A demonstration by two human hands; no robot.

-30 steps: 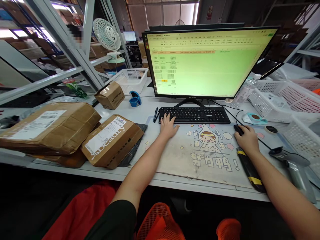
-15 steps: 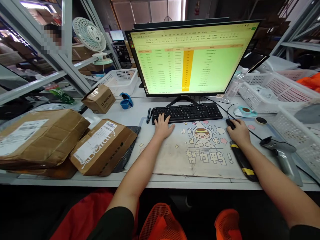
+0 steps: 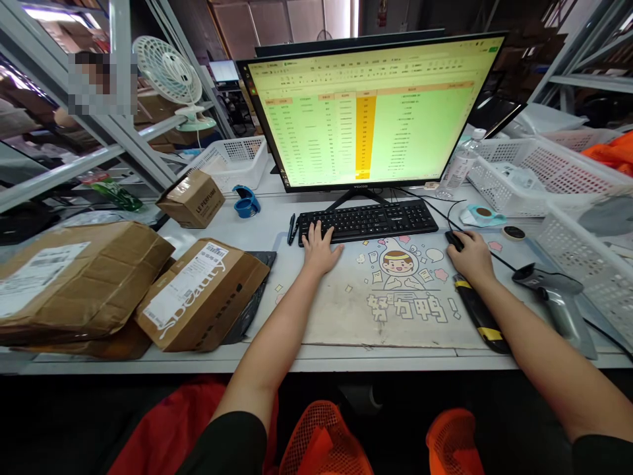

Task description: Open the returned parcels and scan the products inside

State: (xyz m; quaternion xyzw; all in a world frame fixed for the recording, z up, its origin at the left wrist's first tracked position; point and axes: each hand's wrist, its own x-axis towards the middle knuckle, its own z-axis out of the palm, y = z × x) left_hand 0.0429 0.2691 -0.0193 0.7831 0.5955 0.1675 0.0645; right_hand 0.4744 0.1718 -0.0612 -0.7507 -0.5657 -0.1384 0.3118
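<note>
"Fingers (image 3: 316, 232) of the left hand (image 3: 319, 257): how do they lie?"

"Spread apart, back of the hand upward, tips on the left end of a black keyboard (image 3: 380, 221). The thumb points out to the right, over the mat (image 3: 324, 316). I cannot tell whether any key is pressed."

"And the right hand (image 3: 475, 257)?"

"Its fingers are closed around a black mouse (image 3: 453, 240), well to the right of the left fingers and just past the keyboard's right end. Some of those fingers are hidden behind the hand."

"What is near the right fingers?"

"Closer to the body, a black and yellow pad (image 3: 477, 313) lies along the forearm. To their right is a grey scanner (image 3: 548, 282); farther off, beyond them, are some tape (image 3: 471, 213) and a clear bottle (image 3: 459, 168)."

"And near the left fingers?"

"Two pens (image 3: 293, 229) just to their left. Farther left, closer to the body, sits a brown box (image 3: 202, 297) with a white label. Ahead of both hands, behind the keyboard, stands a monitor (image 3: 316, 138) showing a table with one orange column, its text too small to read."
</note>
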